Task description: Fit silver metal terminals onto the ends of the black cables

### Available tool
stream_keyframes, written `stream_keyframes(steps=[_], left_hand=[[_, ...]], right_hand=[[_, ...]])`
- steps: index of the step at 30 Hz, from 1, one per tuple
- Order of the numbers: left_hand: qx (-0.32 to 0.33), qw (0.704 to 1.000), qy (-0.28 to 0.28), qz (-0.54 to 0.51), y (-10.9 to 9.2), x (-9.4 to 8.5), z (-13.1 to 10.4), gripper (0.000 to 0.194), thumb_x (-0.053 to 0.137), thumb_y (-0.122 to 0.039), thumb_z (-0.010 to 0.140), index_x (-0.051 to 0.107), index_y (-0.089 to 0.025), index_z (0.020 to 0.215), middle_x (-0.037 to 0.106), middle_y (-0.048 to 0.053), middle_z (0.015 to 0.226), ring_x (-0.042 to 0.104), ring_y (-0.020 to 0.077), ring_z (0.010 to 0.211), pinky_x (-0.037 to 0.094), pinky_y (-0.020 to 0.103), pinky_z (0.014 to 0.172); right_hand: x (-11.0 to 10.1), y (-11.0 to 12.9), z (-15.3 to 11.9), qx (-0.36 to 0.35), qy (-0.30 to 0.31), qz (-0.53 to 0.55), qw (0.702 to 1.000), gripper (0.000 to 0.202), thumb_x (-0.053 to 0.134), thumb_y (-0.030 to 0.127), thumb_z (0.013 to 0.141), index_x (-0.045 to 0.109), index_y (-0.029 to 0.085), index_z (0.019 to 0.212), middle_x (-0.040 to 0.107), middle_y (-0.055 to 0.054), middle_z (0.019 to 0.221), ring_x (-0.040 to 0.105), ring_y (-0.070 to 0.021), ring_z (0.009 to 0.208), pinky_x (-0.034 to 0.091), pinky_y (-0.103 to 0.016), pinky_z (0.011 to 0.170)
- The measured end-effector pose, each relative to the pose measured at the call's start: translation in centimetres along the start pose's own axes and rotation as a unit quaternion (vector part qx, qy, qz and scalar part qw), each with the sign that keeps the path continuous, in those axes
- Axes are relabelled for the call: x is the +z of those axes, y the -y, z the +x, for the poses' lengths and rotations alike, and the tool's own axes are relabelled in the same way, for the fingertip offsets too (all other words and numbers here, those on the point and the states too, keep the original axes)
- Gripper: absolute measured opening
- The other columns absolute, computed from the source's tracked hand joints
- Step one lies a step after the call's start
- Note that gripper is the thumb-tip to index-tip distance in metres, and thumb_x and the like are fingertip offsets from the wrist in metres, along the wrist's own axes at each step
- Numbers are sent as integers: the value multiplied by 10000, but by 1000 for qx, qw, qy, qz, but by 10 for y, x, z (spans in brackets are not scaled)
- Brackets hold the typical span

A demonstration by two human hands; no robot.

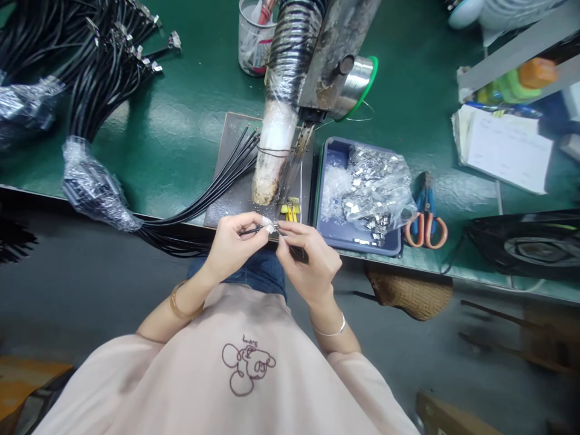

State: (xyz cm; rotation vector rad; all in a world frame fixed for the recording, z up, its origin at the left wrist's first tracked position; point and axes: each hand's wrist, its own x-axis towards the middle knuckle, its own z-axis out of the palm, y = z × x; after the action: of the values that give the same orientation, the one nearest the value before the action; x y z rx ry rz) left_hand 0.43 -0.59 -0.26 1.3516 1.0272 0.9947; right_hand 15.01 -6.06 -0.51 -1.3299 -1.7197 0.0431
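Between the fingertips of my left hand is the end of a black cable, with a small white connector piece at its tip. My right hand pinches at that same tip from the other side; a small metallic bit shows there, too small to name surely. Both hands meet at the table's front edge, below a grey work mat. More black cables run from a plastic-wrapped bundle on the left onto the mat, their bare ends pointing away from me.
Over the mat hang a fume hose and a metal fixture with a solder wire spool. To the right stands a blue tray with bagged metal parts. Beyond it lie orange-handled scissors, papers and a black fan-like device.
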Motion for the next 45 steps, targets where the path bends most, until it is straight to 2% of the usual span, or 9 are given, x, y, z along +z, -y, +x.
stream_keyframes(steps=[6, 10, 13, 16, 21, 25, 29, 40, 45], left_hand=[[10, 994, 95, 55, 2, -6, -8, 124, 609, -157, 753, 629, -151, 631, 428, -69, 507, 329, 59, 471, 271, 189, 456], [43, 965, 220, 138, 12, -17, -21, 155, 653, -141, 800, 709, -154, 656, 647, -24, 568, 522, 79, 496, 414, 186, 513], [16, 976, 186, 112, 24, -22, -32, 86, 721, -204, 822, 796, -162, 825, 800, 51, 751, 705, 138, 604, 576, 224, 602], [24, 997, 28, 61, 32, -26, -35, 129, 750, -256, 833, 803, -150, 885, 817, 77, 801, 733, 156, 623, 619, 248, 594], [183, 952, -149, 194, 27, -41, -10, 127, 692, -229, 907, 775, -170, 832, 754, 30, 750, 635, 119, 607, 544, 239, 585], [220, 869, -127, 425, 25, -52, 26, 136, 636, -156, 920, 769, -171, 938, 747, 90, 933, 666, 229, 853, 552, 372, 814], [188, 832, -66, 518, 25, -54, 45, 184, 568, -81, 901, 718, -156, 827, 707, 117, 900, 656, 284, 883, 534, 398, 810], [205, 872, -14, 445, 26, -66, 24, 120, 592, -113, 915, 677, -171, 854, 680, 51, 798, 643, 212, 752, 494, 311, 718], [216, 862, -25, 458, 30, -63, 26, 220, 509, -108, 974, 708, -156, 892, 699, 83, 849, 667, 229, 793, 499, 320, 728]], right_hand=[[-21, 1, -7, 59, 42, 34, 997, 104, 662, 160, 942, 671, 260, 913, 794, 13, 832, 762, -146, 661, 622, -259, 607], [-45, -1, -16, 43, -178, -37, 982, 99, 684, 376, 940, 693, 287, 896, 601, 56, 548, 521, -140, 345, 454, -310, 374], [-64, -7, -13, 103, -276, -104, 950, 124, 682, 440, 925, 692, 322, 960, 544, 36, 521, 493, -173, 346, 394, -349, 374], [-83, -26, -6, 241, -126, -136, 953, 180, 666, 454, 921, 674, 279, 879, 661, -15, 640, 642, -216, 497, 510, -371, 503], [-97, -78, 1, 240, 61, -202, 948, 297, 649, 469, 878, 587, 254, 683, 685, -31, 681, 649, -198, 604, 530, -359, 656], [-93, -100, 4, 239, 95, -233, 938, 242, 658, 349, 822, 543, 260, 629, 663, -31, 663, 613, -206, 594, 466, -360, 641], [-93, -101, 8, 243, 114, -261, 927, 207, 662, 247, 763, 526, 269, 608, 620, -3, 596, 596, -215, 590, 420, -352, 624], [-102, -92, 17, 263, 180, -228, 920, 159, 593, 163, 701, 506, 264, 615, 611, -16, 616, 627, -222, 633, 450, -339, 659], [-101, -90, 20, 244, 211, -253, 912, 165, 594, 184, 750, 485, 261, 654, 638, -31, 679, 644, -228, 662, 436, -335, 666]])
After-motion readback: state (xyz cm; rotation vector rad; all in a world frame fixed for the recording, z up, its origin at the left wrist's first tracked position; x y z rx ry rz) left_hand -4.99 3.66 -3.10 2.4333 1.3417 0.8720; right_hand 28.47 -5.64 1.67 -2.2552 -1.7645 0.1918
